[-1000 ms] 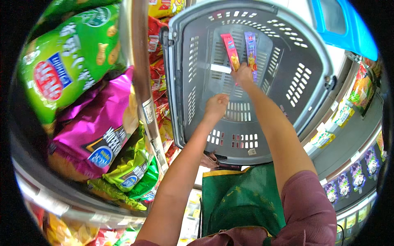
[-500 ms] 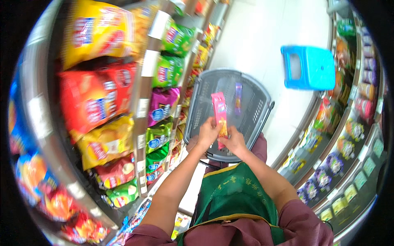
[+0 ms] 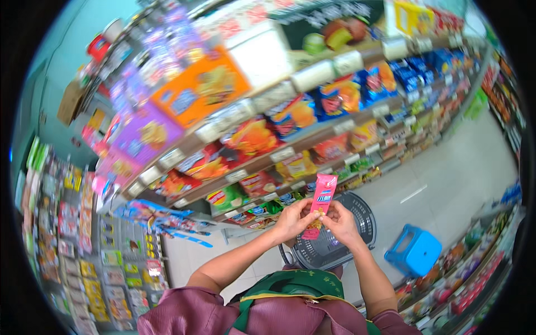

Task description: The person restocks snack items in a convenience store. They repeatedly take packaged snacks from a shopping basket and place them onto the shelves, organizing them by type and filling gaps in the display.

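A slim pink snack packet (image 3: 324, 192) is pinched between my two hands above a dark grey shopping basket (image 3: 364, 220). My left hand (image 3: 296, 221) grips its left side near the lower part. My right hand (image 3: 340, 224) has thumb and fingers closed on the right side at about the same height. The packet stands nearly upright in view, leaning slightly, its lower end showing below my fingers. My hands and the packet cover part of the basket's inside.
Shelves with bagged chips (image 3: 252, 137) curve across the front, with boxed snacks (image 3: 201, 86) on top. A blue plastic stool (image 3: 414, 251) stands on the floor right of the basket. Another goods shelf (image 3: 469, 279) runs along the right, and hanging packets (image 3: 106, 262) fill the far left.
My view has swung left and up, bringing the shelf's upper tier and the far-left display into sight. The pink packet stays in both hands over the basket, now tilted the other way.
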`<state>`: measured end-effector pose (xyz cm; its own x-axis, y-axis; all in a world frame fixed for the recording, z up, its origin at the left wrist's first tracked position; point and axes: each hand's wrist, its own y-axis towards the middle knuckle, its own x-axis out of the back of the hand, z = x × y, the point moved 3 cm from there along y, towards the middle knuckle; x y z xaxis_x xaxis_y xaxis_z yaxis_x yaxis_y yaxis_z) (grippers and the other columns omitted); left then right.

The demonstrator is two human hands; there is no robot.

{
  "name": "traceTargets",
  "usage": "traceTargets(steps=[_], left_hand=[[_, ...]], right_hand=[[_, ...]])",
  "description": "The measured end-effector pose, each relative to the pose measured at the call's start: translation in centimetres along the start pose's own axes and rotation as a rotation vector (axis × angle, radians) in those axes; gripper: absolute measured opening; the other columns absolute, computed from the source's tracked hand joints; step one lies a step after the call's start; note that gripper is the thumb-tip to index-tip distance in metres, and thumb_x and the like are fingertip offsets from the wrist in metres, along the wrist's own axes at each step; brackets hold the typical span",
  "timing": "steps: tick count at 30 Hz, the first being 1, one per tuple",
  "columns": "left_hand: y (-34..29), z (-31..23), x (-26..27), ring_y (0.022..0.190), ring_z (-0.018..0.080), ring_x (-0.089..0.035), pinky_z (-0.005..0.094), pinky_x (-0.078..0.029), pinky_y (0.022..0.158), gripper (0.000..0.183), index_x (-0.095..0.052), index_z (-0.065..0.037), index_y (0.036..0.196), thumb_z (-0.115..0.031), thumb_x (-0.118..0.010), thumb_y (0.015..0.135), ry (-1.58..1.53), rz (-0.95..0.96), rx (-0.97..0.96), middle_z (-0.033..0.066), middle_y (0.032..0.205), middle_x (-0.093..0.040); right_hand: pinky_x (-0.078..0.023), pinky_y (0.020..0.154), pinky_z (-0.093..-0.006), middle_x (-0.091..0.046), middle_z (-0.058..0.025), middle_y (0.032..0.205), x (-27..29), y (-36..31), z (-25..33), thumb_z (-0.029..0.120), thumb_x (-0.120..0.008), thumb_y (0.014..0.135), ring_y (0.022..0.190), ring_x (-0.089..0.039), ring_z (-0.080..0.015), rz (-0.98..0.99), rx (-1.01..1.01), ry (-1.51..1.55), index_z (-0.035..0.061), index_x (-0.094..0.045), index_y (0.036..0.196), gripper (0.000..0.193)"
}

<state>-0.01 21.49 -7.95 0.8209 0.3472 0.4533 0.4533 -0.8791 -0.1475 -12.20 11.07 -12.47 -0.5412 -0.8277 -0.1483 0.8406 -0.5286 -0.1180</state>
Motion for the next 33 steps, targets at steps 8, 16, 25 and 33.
traceTargets(steps=[8, 16, 25, 33], left_hand=[[-8.6, -11.7, 16.3, 0.079, 0.0186, -0.064, 0.0299, -0.052, 0.068, 0.041, -0.055, -0.002, 0.119, -0.016, -0.068, 0.083, 0.069, -0.42, -0.49, 0.0129, 0.09, -0.062], [-17.9, -14.5, 33.9, 0.097, 0.0319, -0.059, 0.0373, -0.046, 0.084, 0.037, -0.055, 0.0, 0.118, -0.011, -0.064, 0.084, 0.713, -1.174, -0.708, 0.0182, 0.104, -0.061], [-17.8, -10.6, 42.0, 0.099, 0.033, -0.057, 0.0413, -0.042, 0.088, 0.033, -0.055, 0.001, 0.118, -0.013, -0.056, 0.088, 0.948, -1.196, -0.582, 0.0187, 0.103, -0.062], [-16.8, -9.5, 42.1, 0.091, 0.0289, -0.059, 0.0392, -0.039, 0.087, 0.026, -0.062, 0.0, 0.105, -0.02, -0.057, 0.089, 1.045, -1.108, -0.596, 0.0148, 0.094, -0.064]], right_hand=[[-0.049, 0.066, -0.0225, -0.064, -0.0063, 0.091, -12.0, 1.9, 19.7, 0.003, -0.061, 0.085, 0.077, -0.06, -0.0079, 0.308, 0.444, -0.076, -0.0037, -0.052, 0.113, 0.031], [-0.051, 0.059, -0.0242, -0.062, -0.0066, 0.092, -26.5, 5.2, 37.2, 0.009, -0.06, 0.087, 0.077, -0.06, -0.0114, 0.324, 0.91, 0.123, -0.001, -0.051, 0.111, 0.028], [-0.054, 0.054, -0.0267, -0.067, -0.0116, 0.079, -43.5, 16.3, 38.1, 0.018, -0.068, 0.079, 0.062, -0.065, -0.0147, 0.314, 0.636, -0.594, -0.0027, -0.063, 0.095, 0.027], [-0.055, 0.06, -0.0346, -0.067, -0.0179, 0.071, -47.3, 17.7, 35.3, 0.02, -0.064, 0.074, 0.066, -0.068, -0.026, 0.313, 0.697, -1.286, -0.0019, -0.069, 0.073, 0.022]])
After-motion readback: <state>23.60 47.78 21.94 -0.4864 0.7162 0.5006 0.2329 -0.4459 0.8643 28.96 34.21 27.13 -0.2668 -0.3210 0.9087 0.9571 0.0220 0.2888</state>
